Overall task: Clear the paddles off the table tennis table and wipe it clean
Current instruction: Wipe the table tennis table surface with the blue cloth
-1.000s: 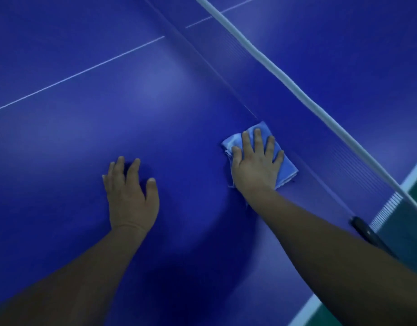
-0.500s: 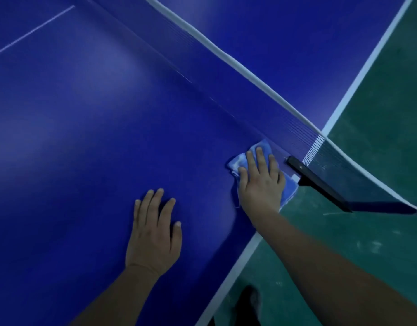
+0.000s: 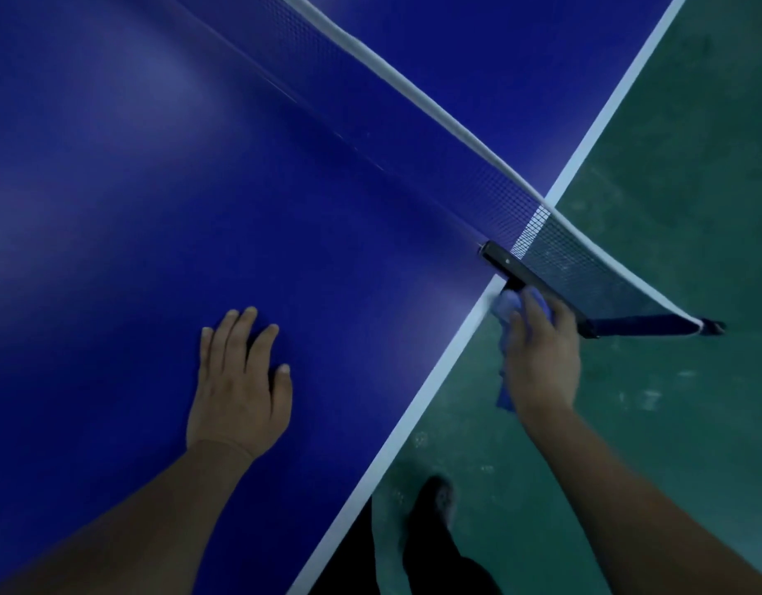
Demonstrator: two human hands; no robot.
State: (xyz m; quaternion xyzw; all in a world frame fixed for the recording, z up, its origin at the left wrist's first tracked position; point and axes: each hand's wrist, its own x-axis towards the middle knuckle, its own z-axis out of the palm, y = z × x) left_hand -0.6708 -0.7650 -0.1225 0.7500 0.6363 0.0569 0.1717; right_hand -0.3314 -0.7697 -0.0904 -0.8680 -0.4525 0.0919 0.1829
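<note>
From the head view, the right hand (image 3: 542, 358) has slid off the blue table tennis table (image 3: 156, 208) past its white edge, fingers closed around the crumpled blue cloth (image 3: 506, 311) beneath the black net clamp (image 3: 525, 277). The left hand (image 3: 239, 388) stays flat, fingers spread, holding nothing.

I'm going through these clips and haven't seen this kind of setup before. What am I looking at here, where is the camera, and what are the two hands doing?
There is no machine here: a person wears a wide-angle camera on the head, so you look down along their own arms. The big blue surface is a table tennis table, with its white side line and the net held by a black clamp. Beyond the edge is green floor, and the person's dark shoe shows below. The left hand lies flat, palm down, on the table. The right hand holds a blue cloth just past the table edge, beside the clamp. No paddles are in view.
</note>
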